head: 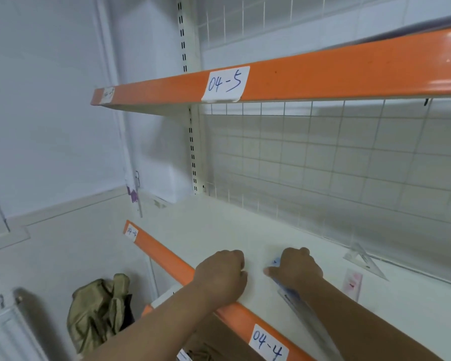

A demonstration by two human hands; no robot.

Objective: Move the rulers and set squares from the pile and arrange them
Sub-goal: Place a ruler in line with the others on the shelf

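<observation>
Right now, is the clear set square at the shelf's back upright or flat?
Upright, tilted: the set square stands on its edge, leaning against the wire grid.

Shelf (219, 230): matt white board, glossy orange painted edge (164, 252). Labels (225, 84): paper, handwritten. Back grid (323, 157): white wire. Set square (363, 259), at 3 o'clock: clear smooth plastic. Ruler (307, 319): translucent plastic.

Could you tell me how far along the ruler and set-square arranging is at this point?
Looks done: a clear set square and a pink packaged item already lie apart on the shelf marked 04-4. In hand: the right hand presses on a clear ruler; the left hand rests closed beside it. Left: the pile is out of view, so the remainder cannot be judged.
</observation>
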